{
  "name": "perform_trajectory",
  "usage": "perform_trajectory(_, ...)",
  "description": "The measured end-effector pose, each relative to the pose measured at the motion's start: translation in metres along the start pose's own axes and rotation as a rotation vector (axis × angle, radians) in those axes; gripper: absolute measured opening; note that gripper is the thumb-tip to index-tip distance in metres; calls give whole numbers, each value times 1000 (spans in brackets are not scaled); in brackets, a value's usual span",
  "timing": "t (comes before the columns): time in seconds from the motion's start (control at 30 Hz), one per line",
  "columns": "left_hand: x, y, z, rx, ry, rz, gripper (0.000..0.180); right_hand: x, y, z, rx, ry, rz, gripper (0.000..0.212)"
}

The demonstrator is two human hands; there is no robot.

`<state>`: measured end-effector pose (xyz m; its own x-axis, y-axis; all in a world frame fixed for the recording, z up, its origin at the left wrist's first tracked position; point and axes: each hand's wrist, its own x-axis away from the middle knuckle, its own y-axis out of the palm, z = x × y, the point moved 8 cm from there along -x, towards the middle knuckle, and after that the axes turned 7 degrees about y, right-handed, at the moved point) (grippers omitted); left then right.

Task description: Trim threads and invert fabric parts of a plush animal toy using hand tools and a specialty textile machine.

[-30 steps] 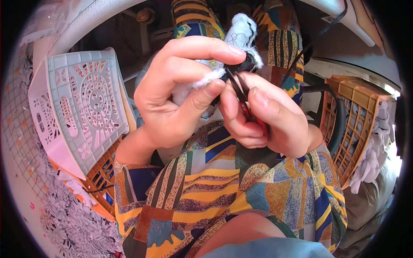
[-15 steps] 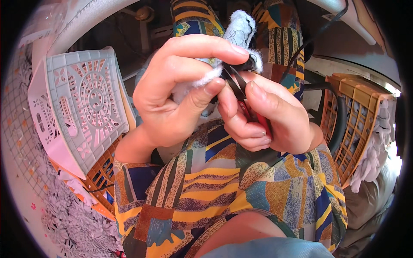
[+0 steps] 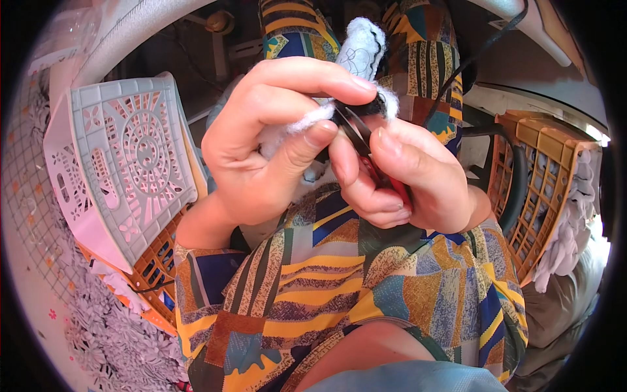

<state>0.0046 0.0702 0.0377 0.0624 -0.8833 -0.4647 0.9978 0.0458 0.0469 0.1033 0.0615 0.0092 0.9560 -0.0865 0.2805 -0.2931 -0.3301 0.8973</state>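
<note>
Left hand (image 3: pixel 261 144) pinches a fuzzy white knitted fabric piece (image 3: pixel 356 62) between thumb and forefinger, fingers clamped on its frayed edge. Right hand (image 3: pixel 405 176) is closed around small scissors with dark blades and red handles (image 3: pixel 366 147); the handles are largely hidden inside the grip. The fabric sits at the picture's 12 o'clock, above the patchwork-patterned lap. A grey perforated plastic crate (image 3: pixel 124 163) lies at 9 o'clock, an orange plastic lattice basket (image 3: pixel 548 189) at 3 o'clock, its contents indistinct.

Bright daylight, sharp centre, warped edges
</note>
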Motion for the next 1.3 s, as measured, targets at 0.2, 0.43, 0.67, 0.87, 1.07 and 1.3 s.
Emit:
perform_trajectory(0.2,-1,0,-1,7,9,-44,13,0,1,-1,-16,3,-7,31)
perform_trajectory(0.43,0,3,0,24,78,-97,11,1,0,0,-28,14,-19,31)
perform_trajectory(0.67,-3,3,2,-65,130,-146,12,0,-5,0,14,-24,13,31)
perform_trajectory(0.87,-3,3,2,-102,131,-146,14,0,-7,-2,68,-60,64,29)
perform_trajectory(1.07,-3,3,3,-96,122,-136,15,0,-8,-4,84,-72,87,29)
perform_trajectory(1.3,-3,4,2,-56,108,-126,16,-2,-7,-4,71,-69,34,30)
